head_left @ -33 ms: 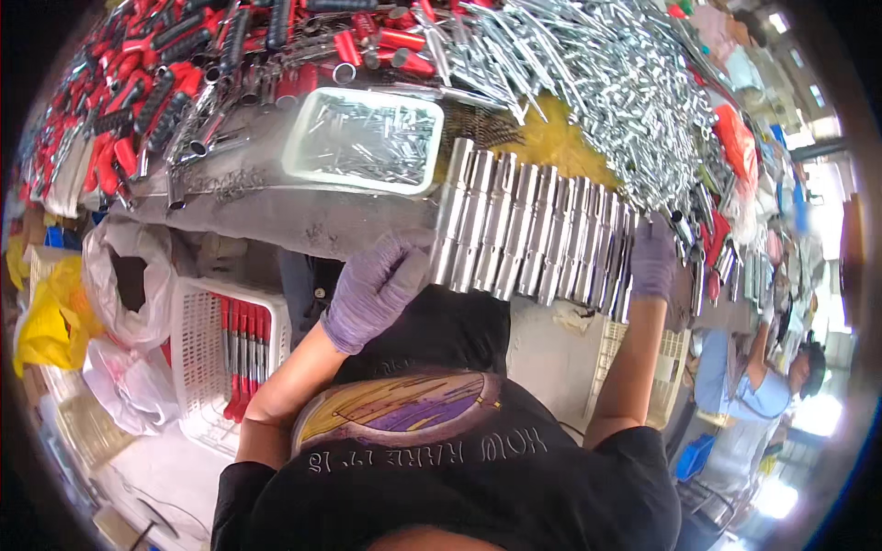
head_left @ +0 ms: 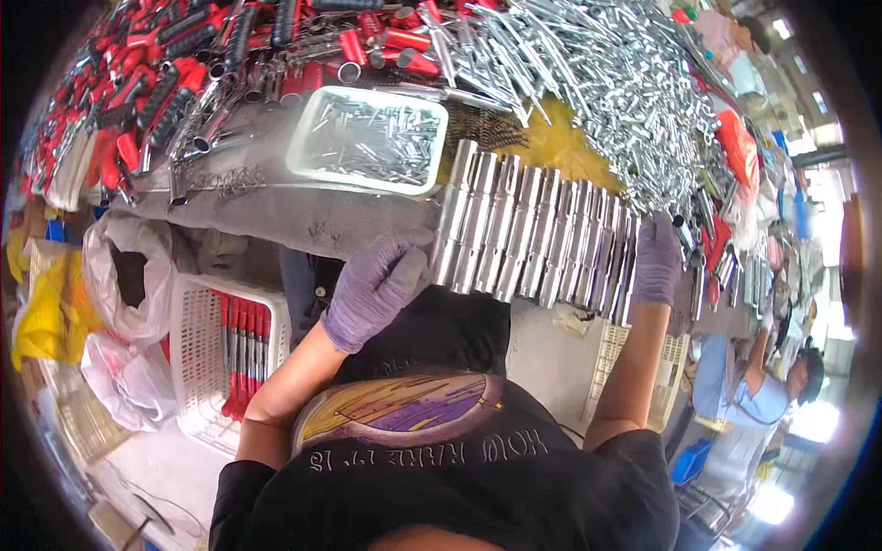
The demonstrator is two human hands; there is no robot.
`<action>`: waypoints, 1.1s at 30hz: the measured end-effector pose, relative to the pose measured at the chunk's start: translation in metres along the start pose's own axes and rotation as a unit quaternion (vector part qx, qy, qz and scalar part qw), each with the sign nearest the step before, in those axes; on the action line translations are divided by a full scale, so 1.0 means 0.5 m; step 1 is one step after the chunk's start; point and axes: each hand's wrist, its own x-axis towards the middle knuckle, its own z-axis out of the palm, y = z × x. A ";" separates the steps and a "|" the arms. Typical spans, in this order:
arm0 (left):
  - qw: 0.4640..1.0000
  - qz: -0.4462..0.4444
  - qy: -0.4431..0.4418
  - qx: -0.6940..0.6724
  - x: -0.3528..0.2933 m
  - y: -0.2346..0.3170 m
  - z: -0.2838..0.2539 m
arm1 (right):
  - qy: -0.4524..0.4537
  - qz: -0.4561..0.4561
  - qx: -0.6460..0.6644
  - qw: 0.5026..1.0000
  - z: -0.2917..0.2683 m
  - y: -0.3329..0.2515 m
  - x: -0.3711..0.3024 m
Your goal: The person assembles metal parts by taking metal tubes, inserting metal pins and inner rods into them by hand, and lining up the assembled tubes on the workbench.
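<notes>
Several shiny chrome metal tubes (head_left: pixel 520 234) with slots lie side by side in a row at the front edge of the bench. My left hand (head_left: pixel 377 289), in a purple glove, is closed against the left end of the row, its thumb by the outermost tube. At the right end, my right hand (head_left: pixel 656 260), gloved alike, presses its fingers on the last tubes. The row is held between both hands; some fingertips are hidden behind the tubes. Just beyond the left end stands a white plastic tray (head_left: pixel 301 138) of small metal pins.
A large pile of small metal parts (head_left: pixel 643 119) rises at the far right. Red and black handles (head_left: pixel 170 92) are heaped at the far left. Below the bench, a white basket (head_left: pixel 197 367) holds red-handled tools; bags (head_left: pixel 129 275) stand beside it. Another person (head_left: pixel 749 390) is at the right.
</notes>
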 end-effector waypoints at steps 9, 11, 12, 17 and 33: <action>0.993 0.021 -0.028 0.114 -0.002 0.011 0.014 | -0.082 -0.250 0.127 0.956 0.022 -0.378 0.130; 0.972 0.115 -0.012 0.206 -0.010 0.006 -0.001 | -0.072 -0.236 -0.018 0.969 0.080 -0.427 0.178; 0.984 0.061 -0.004 0.167 -0.025 0.020 -0.008 | -0.069 -0.242 -0.016 0.968 0.097 -0.431 0.188; 0.992 -0.096 0.064 -0.053 -0.059 0.001 -0.056 | -0.045 -0.239 0.126 0.962 0.121 -0.425 0.209; 0.885 0.405 0.112 0.199 0.044 0.085 0.002 | -0.449 -0.185 0.572 0.661 -0.092 -0.414 -0.263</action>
